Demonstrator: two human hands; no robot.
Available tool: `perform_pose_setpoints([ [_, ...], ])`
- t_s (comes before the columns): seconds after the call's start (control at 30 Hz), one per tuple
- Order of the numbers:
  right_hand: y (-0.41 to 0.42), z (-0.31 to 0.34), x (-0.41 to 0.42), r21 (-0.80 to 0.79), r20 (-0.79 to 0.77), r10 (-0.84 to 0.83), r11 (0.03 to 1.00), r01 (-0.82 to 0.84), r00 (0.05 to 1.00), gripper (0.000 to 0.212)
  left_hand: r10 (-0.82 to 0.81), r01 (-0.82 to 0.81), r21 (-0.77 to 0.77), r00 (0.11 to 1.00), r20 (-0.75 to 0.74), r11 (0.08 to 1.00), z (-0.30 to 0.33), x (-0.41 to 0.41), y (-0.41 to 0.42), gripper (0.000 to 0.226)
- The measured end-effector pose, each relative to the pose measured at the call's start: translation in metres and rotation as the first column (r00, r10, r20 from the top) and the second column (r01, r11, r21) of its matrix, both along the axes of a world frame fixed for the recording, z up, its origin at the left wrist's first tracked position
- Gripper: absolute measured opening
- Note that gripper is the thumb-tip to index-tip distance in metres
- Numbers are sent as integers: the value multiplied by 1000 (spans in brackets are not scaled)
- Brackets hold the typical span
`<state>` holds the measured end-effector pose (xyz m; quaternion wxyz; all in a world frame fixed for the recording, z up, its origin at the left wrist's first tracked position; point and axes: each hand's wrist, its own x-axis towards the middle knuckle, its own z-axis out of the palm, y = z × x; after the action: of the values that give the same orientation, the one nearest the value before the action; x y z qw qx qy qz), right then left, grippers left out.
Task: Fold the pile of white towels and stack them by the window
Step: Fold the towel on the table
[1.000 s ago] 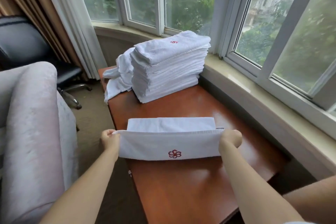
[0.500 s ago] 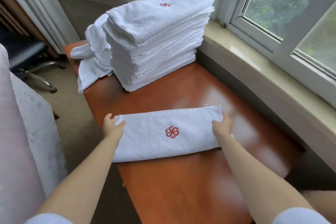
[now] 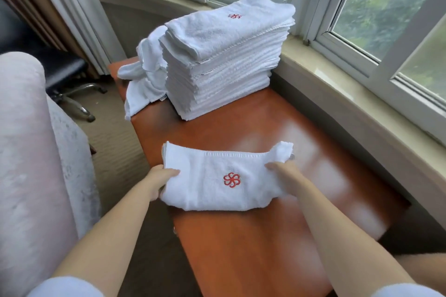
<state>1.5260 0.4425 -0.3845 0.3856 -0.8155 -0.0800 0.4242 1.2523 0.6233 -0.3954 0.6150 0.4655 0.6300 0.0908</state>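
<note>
A white towel with a red flower logo (image 3: 217,178) lies folded on the brown table (image 3: 241,236) in front of me, bunched slightly in the middle. My left hand (image 3: 160,179) grips its left end, fingers curled under and thumb on top. On the other end my right hand (image 3: 282,172) grips the towel the same way. A tall stack of folded white towels (image 3: 226,60) stands at the table's far end by the window. Beside the stack on its left, several unfolded white towels (image 3: 144,79) hang over the table's edge.
The window sill (image 3: 337,84) runs along the table's right side and far end. A pale padded armchair (image 3: 31,164) stands at the left. A black office chair (image 3: 62,72) and curtains (image 3: 72,12) are at the back left.
The long folded strip was laid flat on the table, and now both hands have drawn its ends inward, so the towel is shorter and bunched. My view has shifted closer.
</note>
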Motion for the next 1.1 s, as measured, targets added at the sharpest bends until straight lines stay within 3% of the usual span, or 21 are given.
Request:
perform_pose_setpoints([
  [0.17, 21, 35, -46, 274, -164, 74, 961, -27, 984, 20, 10, -23, 63, 980, 199, 998, 46, -13, -8, 34],
  [0.3, 43, 52, -95, 309, -329, 112, 951, -5, 938, 27, 121, -140, 31, 934, 335, 990, 68, -30, -2, 25],
  [0.5, 110, 74, -170, 374, -334, 85, 926, 49, 939, 31, 102, -123, -9, 788, 608, 992, 85, -85, 55, 17],
  [0.67, 175, 87, -227, 514, -175, 99, 858, 5, 980, 40, 61, -67, -15, 759, 648, 998, 95, -119, 104, 22],
  [0.83, 225, 94, -246, 517, -240, 34, 851, 98, 970, 29, 83, -67, -50, 739, 668, 996, 95, -137, 163, 32],
  [0.9, 247, 93, -244, 528, -219, 2, 841, 117, 976, 40, 108, -83, -69, 722, 684, 994, 93, -134, 189, 40],
  [1.0, 284, 89, -236, 555, -167, -13, 825, 105, 986, 64, 13, 10, -30, 726, 688, 999, 93, -118, 224, 52],
  [1.1, 325, 87, -221, 593, -136, 2, 801, 80, 991, 76, -51, 36, 35, 751, 658, 999, 104, -99, 259, 41],
])
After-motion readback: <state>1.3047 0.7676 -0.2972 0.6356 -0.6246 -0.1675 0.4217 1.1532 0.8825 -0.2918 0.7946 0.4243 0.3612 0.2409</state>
